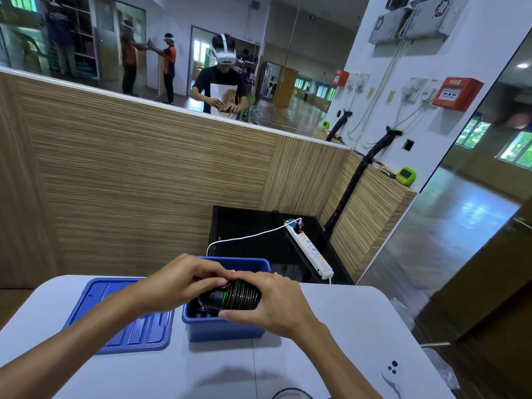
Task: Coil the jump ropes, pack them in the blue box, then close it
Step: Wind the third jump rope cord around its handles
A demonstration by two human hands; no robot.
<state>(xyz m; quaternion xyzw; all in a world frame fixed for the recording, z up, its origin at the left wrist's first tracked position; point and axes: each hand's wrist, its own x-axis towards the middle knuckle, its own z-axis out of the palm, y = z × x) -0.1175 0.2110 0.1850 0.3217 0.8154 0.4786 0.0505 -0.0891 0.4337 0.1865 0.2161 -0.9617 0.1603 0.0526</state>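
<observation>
Both hands clasp 1 coiled jump rope [240,296] just above the open blue box [224,326] — left hand [184,279] pinching the top, right hand [270,306] wrapped around it. Light, springy cord; I'd grip across the loops so they don't spring loose.

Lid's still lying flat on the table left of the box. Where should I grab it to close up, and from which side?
Probably take the blue lid by its long right edge, nearest the blue box. It lies flat with its rim showing, so coming from above-right lets fingers hook under it. Both hands now hold the coiled rope.
</observation>
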